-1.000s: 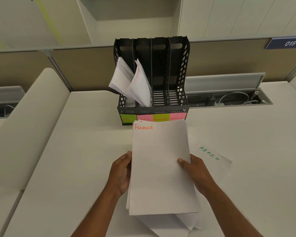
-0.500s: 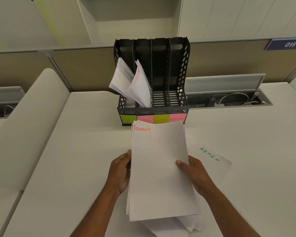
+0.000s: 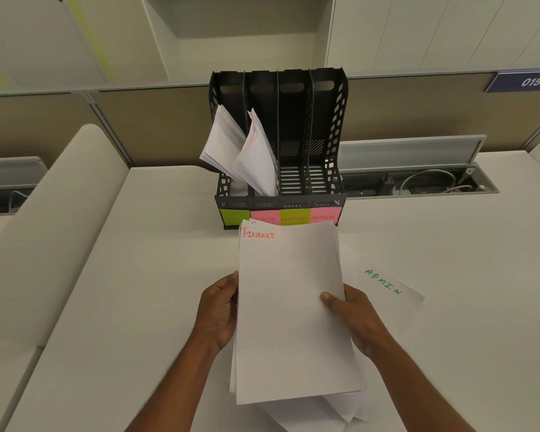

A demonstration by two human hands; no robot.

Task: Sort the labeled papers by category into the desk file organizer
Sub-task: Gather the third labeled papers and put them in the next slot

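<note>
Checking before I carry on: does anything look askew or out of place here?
Yes. The filed papers in the organizer's two left slots lean out leftwards, splayed rather than upright. An ADMIN sheet lies loose and crooked on the desk.

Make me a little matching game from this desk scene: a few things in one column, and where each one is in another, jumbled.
Things:
1. FINANCE sheet
2. ADMIN sheet
3. HR slot
4. FINANCE slot

Places or states:
A. lying flat on the desk
B. empty, behind a green sticky note
C. held in both hands, left hand and right hand
D. holds leaning papers, at the organizer's far left

Pairs: 1-C, 2-A, 3-D, 4-B
</note>
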